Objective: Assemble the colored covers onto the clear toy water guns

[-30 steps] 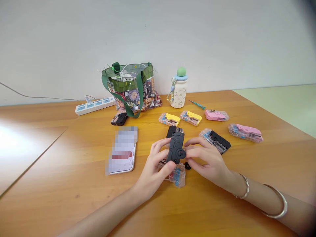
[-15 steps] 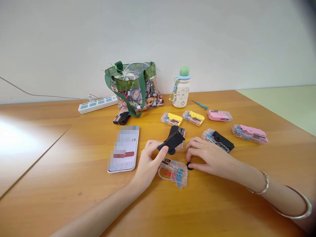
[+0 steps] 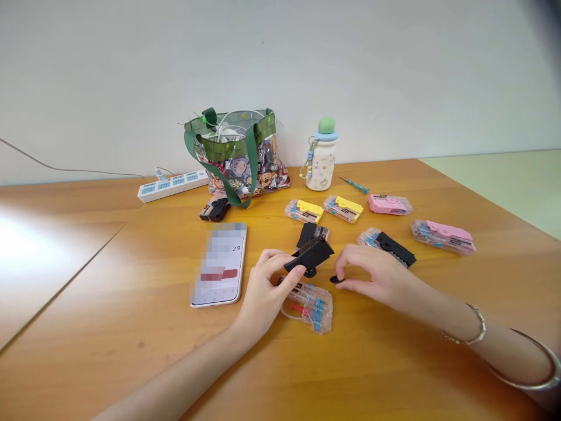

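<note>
Your left hand [image 3: 268,287] grips the black cover [image 3: 312,254], its long axis slanting away rightward, while your right hand [image 3: 377,272], apart from it, pinches the small black disc [image 3: 336,280] just right of the cover and slightly nearer you.

Green-trimmed bag [image 3: 268,169]; upright bottle [image 3: 322,164] (green-topped); power strip [image 3: 173,187]; phone [image 3: 221,263].

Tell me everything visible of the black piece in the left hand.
The black piece looks like matte plastic: narrow and angular, with a round part at its lower edge. It tilts, its right end higher. The left hand pinches its left end, thumb in front. In the picture it appears just above the clear toy.
</note>
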`<action>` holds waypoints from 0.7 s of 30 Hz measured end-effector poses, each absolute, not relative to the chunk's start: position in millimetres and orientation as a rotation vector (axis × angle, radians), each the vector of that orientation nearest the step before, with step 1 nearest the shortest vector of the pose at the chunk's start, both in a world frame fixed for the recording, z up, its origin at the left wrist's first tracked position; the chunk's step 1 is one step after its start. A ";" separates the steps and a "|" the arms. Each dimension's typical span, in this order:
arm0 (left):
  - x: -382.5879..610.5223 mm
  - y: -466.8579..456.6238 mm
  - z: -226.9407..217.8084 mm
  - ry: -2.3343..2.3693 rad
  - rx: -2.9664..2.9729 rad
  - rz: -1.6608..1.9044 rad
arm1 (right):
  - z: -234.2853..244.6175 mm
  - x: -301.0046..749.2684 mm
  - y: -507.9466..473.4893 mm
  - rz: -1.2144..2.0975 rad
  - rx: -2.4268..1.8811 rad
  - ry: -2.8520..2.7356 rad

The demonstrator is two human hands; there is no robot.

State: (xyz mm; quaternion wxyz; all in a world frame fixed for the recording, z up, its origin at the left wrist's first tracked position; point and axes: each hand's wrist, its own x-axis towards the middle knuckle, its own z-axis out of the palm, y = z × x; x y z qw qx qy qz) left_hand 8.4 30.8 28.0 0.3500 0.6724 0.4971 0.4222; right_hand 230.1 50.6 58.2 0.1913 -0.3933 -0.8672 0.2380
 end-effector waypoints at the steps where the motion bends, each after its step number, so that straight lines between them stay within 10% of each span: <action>1: 9.1 30.3 27.4 1.290 1.726 1.095 | 59.5 227.6 48.0 0.723 -1.102 -2.319; 21: 17.4 18.1 26.8 1.176 1.796 0.997 | 43.9 203.7 26.1 0.588 -1.041 -1.962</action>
